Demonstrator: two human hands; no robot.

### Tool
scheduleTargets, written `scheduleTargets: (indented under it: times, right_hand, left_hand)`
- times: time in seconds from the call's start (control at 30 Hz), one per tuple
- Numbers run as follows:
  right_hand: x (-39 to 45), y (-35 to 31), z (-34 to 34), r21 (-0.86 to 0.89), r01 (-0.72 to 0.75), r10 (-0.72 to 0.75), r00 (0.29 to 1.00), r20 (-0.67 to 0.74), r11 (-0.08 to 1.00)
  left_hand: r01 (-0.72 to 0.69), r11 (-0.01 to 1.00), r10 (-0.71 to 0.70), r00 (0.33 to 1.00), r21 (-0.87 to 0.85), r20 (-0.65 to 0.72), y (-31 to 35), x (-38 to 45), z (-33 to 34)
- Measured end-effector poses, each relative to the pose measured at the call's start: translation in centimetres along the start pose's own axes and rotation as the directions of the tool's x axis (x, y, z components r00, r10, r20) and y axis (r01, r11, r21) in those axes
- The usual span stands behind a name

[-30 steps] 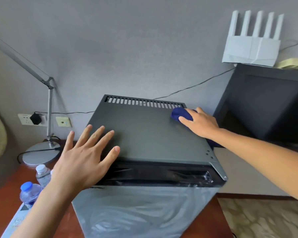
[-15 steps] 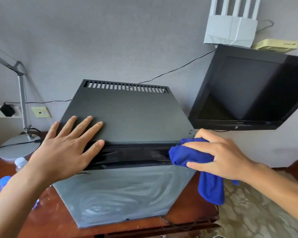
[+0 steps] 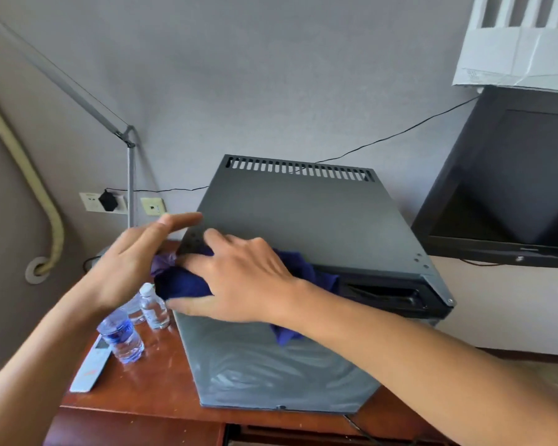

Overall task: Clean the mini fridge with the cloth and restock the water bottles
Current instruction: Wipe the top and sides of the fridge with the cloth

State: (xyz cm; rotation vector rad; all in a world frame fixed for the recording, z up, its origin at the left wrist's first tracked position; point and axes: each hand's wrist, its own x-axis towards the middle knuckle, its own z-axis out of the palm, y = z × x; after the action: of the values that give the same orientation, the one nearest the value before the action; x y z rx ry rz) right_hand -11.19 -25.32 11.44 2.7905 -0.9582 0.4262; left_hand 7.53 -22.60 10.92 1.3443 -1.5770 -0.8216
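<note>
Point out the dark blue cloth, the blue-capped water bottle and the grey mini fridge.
dark blue cloth (image 3: 181, 286): head view, bunched left end.
blue-capped water bottle (image 3: 123, 336): head view, labelled body.
grey mini fridge (image 3: 303, 220): head view, top panel.

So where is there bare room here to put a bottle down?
The fridge top is bare behind both hands, up to the vent slots. The desk is bare between remote and fridge front. It is crowded where bottles cluster at the front-left corner.

Cloth (image 3: 187, 286) now at front-left corner (both hands).
</note>
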Motion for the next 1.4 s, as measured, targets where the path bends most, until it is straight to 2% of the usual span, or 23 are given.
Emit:
scheduleTargets:
  times: [0.1, 0.2, 0.27, 0.37, 0.43, 0.5, 0.6, 0.67, 0.73, 0.9, 1.0, 1.07, 1.1, 1.17, 1.23, 1.3, 1.4]
  right_hand:
    - [0.4, -0.2, 0.1, 0.040, -0.015, 0.016, 0.999, -0.029, 0.999]
    - [-2.0, 0.7, 0.2, 0.001, 0.018, -0.017, 0.998, -0.062, 1.000]
    - [-4.8, 2.8, -0.3, -0.036, -0.013, 0.010, 0.998, -0.067, 0.999]
    - [-11.2, 8.6, -3.0, -0.073, -0.164, 0.161, 0.986, -0.046, 0.984]
    - [-16.4, 12.6, -5.2, -0.123, -0.242, 0.243, 0.970, -0.007, 0.962]
    - [-20.7, 15.3, -7.1, -0.113, -0.312, 0.316, 0.948, 0.027, 0.943]
    - [-23.1, 16.6, -9.1, -0.111, -0.409, 0.417, 0.906, 0.071, 0.906]
    - [-22.5, 16.4, -8.8, -0.164, -0.397, 0.411, 0.910, 0.062, 0.903]
    - [-21.0, 15.3, -7.5, -0.172, -0.335, 0.341, 0.940, 0.008, 0.927]
    - [-18.5, 13.7, -4.1, -0.033, -0.247, 0.240, 0.960, -0.143, 0.968]
    - [-20.3, 14.8, -4.2, 0.124, -0.223, 0.251, 0.920, -0.302, 0.967]
    - [-22.1, 16.6, -4.6, 0.381, -0.238, 0.392, 0.827, -0.404, 0.894]
    - [-23.0, 18.0, -4.7, 0.526, -0.233, 0.494, 0.754, -0.433, 0.818]
    - [-24.5, 21.1, -4.5, 0.796, -0.161, 0.708, 0.582, -0.400, 0.583]
    - [-26.1, 24.3, -4.0, 0.948, -0.042, 0.849, 0.458, -0.262, 0.316]
    - [-27.4, 27.1, -3.1, 0.988, 0.041, 0.909, 0.388, -0.152, 0.147]
    - [-28.3, 30.3, -1.5, 0.992, 0.110, 0.916, 0.388, -0.103, 0.065]
  left_hand:
    - [-0.029, 1.000, 0.031, 0.980, 0.013, -0.197, -0.3, -0.6, -0.4]
    - [-0.044, 0.993, 0.067, 0.975, 0.113, -0.210, -0.5, -0.4, 0.9]
    - [-0.073, 0.953, 0.123, 0.981, 0.294, -0.153, -0.6, -0.2, 2.8]
    - [-0.192, 0.827, 0.238, 0.971, 0.528, -0.020, -1.3, 0.0, 5.2]
    - [-0.236, 0.740, 0.294, 0.956, 0.630, 0.012, -1.7, 0.5, 6.0]
    - [-0.258, 0.705, 0.335, 0.942, 0.661, 0.011, -1.1, 0.8, 6.9]
    - [-0.309, 0.765, 0.334, 0.940, 0.565, 0.063, 0.7, 1.4, 8.9]
    - [-0.322, 0.793, 0.321, 0.942, 0.517, 0.094, 1.8, 1.8, 10.4]
    - [-0.320, 0.798, 0.298, 0.946, 0.511, 0.126, 2.6, 2.4, 12.1]
    - [-0.344, 0.741, 0.247, 0.938, 0.576, 0.243, 5.4, 4.5, 16.7]
    - [-0.318, 0.663, 0.115, 0.938, 0.677, 0.328, 6.5, 6.0, 19.2]
    - [-0.305, 0.601, 0.043, 0.935, 0.739, 0.351, 6.9, 6.8, 21.2]
    - [-0.289, 0.580, 0.011, 0.938, 0.762, 0.348, 7.2, 7.1, 22.4]
    - [-0.248, 0.562, -0.066, 0.938, 0.789, 0.341, 7.8, 7.7, 24.5]
    - [-0.211, 0.531, -0.152, 0.929, 0.821, 0.337, 8.7, 8.8, 26.9]
    - [-0.176, 0.498, -0.206, 0.927, 0.849, 0.312, 9.5, 10.6, 29.1]
    - [-0.109, 0.476, -0.230, 0.942, 0.872, 0.243, 10.2, 13.5, 31.8]
